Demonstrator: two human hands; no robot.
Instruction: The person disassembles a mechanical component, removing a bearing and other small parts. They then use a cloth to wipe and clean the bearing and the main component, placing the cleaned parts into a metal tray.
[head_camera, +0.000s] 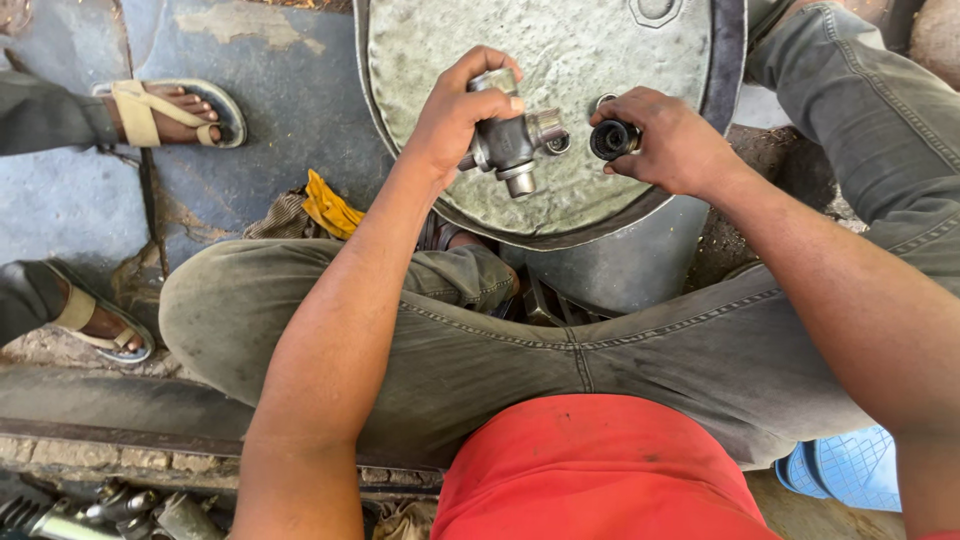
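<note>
1. The left hand (455, 115) is closed around a grey metal cross-shaped joint (512, 145), fingers wrapped over its top arm and the thumb lying along the side. The forearm runs up from the lower left of the view, elbow bent, over the person's knee.
2. The right hand (672, 140) is pinched shut on a small black bearing cup (612, 139), held between fingertips and thumb with its open mouth turned toward the joint. The right forearm comes in from the lower right, the wrist bent inward.
3. The cup sits just beside the joint's right-hand arm; whether the two touch cannot be told.
4. The joint looks worn and greasy, with short cylindrical arms; the one pointing toward the person shows a pale flat end.
5. Both hands hover above the rough, pale grey lid of a round drum (560, 60), which stands between the person's legs in olive trousers (480, 350).
6. Left of the drum, a yellow cloth (328, 208) lies on the ground.
7. Farther left, another person's sandalled foot (170, 112) rests on the blue-grey floor.
</note>
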